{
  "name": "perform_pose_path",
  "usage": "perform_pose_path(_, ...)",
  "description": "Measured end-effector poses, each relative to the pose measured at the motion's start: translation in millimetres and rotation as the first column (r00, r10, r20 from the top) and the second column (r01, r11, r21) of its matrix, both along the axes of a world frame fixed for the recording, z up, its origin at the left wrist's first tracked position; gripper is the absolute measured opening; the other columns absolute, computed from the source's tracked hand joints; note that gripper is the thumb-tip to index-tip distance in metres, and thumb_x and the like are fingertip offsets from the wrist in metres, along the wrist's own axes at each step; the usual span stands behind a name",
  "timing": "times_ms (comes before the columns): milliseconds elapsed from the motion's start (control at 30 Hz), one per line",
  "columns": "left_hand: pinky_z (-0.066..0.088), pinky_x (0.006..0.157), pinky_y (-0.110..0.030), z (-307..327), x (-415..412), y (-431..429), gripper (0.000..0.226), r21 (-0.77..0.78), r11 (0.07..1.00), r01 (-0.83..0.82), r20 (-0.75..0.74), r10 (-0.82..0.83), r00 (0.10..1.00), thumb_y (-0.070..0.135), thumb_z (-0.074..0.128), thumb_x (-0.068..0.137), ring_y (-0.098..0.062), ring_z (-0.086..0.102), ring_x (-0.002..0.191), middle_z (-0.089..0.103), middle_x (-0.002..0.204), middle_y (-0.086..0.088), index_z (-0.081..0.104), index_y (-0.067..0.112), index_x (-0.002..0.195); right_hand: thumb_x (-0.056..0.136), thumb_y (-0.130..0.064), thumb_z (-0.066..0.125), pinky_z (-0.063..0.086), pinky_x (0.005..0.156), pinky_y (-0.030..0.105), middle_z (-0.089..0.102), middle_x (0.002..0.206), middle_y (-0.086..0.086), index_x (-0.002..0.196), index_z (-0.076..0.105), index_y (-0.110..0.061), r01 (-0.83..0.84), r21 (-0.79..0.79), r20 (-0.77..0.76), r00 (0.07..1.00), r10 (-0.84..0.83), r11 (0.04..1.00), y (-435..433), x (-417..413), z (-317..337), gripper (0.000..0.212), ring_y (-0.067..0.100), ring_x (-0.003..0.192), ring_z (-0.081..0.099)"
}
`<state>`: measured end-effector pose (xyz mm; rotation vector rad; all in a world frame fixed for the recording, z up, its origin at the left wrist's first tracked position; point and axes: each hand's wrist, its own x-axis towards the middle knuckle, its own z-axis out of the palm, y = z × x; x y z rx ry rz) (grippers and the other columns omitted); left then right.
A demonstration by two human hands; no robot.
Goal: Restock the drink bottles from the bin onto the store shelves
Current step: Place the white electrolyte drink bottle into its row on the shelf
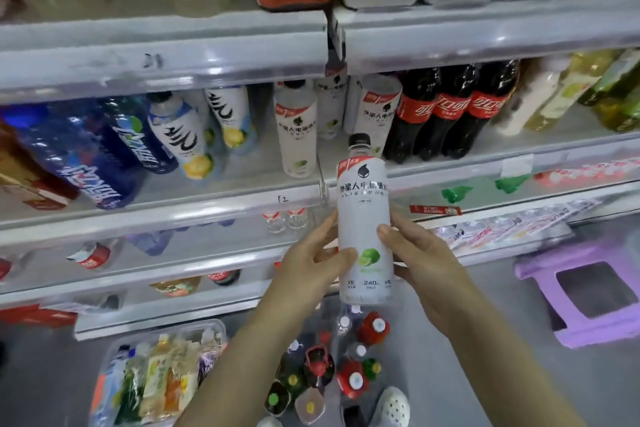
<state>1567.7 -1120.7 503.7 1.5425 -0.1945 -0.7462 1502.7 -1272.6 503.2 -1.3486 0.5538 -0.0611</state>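
A white drink bottle (363,204) with a black cap and a lime picture stands upright in mid-air in front of the shelf edge. My left hand (308,263) grips its lower left side, thumb across the front. My right hand (420,267) holds its right side, thumb on the label. Matching white bottles (299,135) stand on the shelf (207,208) just behind. A clear bin (207,328) with several bottles sits on the floor at lower left.
Dark cola bottles (450,114) stand right of the white ones, blue and white bottles (138,139) to the left. Loose bottles (322,371) stand on the floor below my arms. A purple stool (540,274) is at right. A white shoe (393,404) shows at the bottom.
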Motion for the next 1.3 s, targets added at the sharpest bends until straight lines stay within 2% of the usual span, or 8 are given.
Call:
perform_pose_path(133,0.055,0.073,-0.016,-25.2,19.4,-18.2,0.049,-0.028,0.994,-0.109,-0.005,0.108,0.994,0.016,0.062,0.092,0.002,0.067,0.097,0.065,0.120,0.020,0.052,0.040,0.134,0.093,-0.024,0.059,0.056,0.083,0.028,0.072,0.116,0.000,0.129,0.063,-0.033,-0.049,-0.007,0.057,0.997,0.050,0.999,-14.9,26.4,-27.4,0.037,0.015,0.104,0.070)
perform_pose_path(400,0.055,0.074,-0.020,-53.5,47.8,-35.3,0.051,-0.070,0.988,-0.136,0.145,0.145,0.979,0.016,0.062,0.092,-0.003,0.067,0.095,0.067,0.109,0.029,0.052,0.045,0.132,0.085,-0.013,0.063,0.048,0.056,0.011,0.075,0.090,-0.012,0.128,0.061,-0.025,0.053,0.021,0.227,0.972,-0.056,0.998,-22.3,58.2,-61.2,0.044,-0.001,0.071,0.067)
perform_pose_path(533,0.055,0.079,-0.019,-65.7,63.5,-45.3,0.053,-0.114,0.980,-0.162,0.192,0.182,0.964,0.018,0.063,0.092,-0.003,0.066,0.103,0.062,0.125,0.020,0.049,0.038,0.139,0.077,-0.027,0.067,0.057,0.070,0.024,0.075,0.103,0.000,0.125,0.059,-0.024,0.126,0.022,0.267,0.955,-0.127,0.992,-28.7,79.9,-74.2,0.048,0.016,0.092,0.072)
perform_pose_path(700,0.052,0.073,-0.010,-72.2,85.5,-57.0,0.049,-0.139,0.966,-0.218,0.197,0.243,0.950,0.019,0.065,0.091,-0.007,0.065,0.103,0.058,0.130,0.005,0.054,0.043,0.132,0.088,-0.017,0.065,0.057,0.065,0.024,0.075,0.104,0.000,0.122,0.062,-0.021,0.124,-0.006,0.307,0.944,-0.116,0.992,-38.8,104.5,-75.6,0.034,0.016,0.088,0.074)
perform_pose_path(833,0.054,0.088,-0.024,-69.7,99.2,-67.8,0.050,-0.127,0.954,-0.271,0.329,0.298,0.896,0.020,0.065,0.091,-0.004,0.060,0.102,0.054,0.125,0.012,0.053,0.038,0.136,0.094,-0.022,0.062,0.059,0.072,0.027,0.062,0.127,0.001,0.127,0.060,-0.024,0.108,-0.100,0.333,0.940,-0.068,0.989,-43.2,120.4,-74.9,0.033,0.016,0.096,0.072)
perform_pose_path(900,0.052,0.095,-0.029,-67.7,104.2,-73.2,0.052,-0.135,0.942,-0.306,0.387,0.335,0.859,0.019,0.065,0.091,-0.003,0.058,0.105,0.051,0.124,0.014,0.051,0.034,0.139,0.096,-0.019,0.059,0.058,0.074,0.024,0.068,0.118,-0.007,0.127,0.058,-0.024,0.092,-0.112,0.369,0.928,-0.045,0.989,-44.4,127.9,-72.3,0.032,0.011,0.099,0.071)
perform_pose_path(1100,0.044,0.084,-0.003,-64.1,110.9,-89.9,0.052,-0.221,0.882,-0.416,0.492,0.470,0.733,0.001,0.060,0.092,0.018,0.052,0.104,0.049,0.126,0.010,0.053,0.028,0.135,0.097,-0.010,0.059,0.050,0.091,0.018,0.065,0.123,-0.010,0.132,0.053,-0.022,0.129,-0.325,0.438,0.899,0.028,0.937,-47.9,147.1,-64.9,0.037,0.000,0.114,0.059)
perform_pose_path(1300,0.045,0.088,-0.007,-78.9,114.5,-101.3,0.054,-0.218,0.840,-0.497,0.516,0.531,0.672,-0.001,0.063,0.090,0.013,0.052,0.108,0.046,0.119,0.022,0.055,0.024,0.137,0.096,-0.008,0.059,0.049,0.097,0.019,0.063,0.127,-0.009,0.133,0.054,-0.018,0.168,-0.365,0.437,0.900,0.009,0.916,-52.8,151.8,-75.6,0.038,0.002,0.119,0.057)
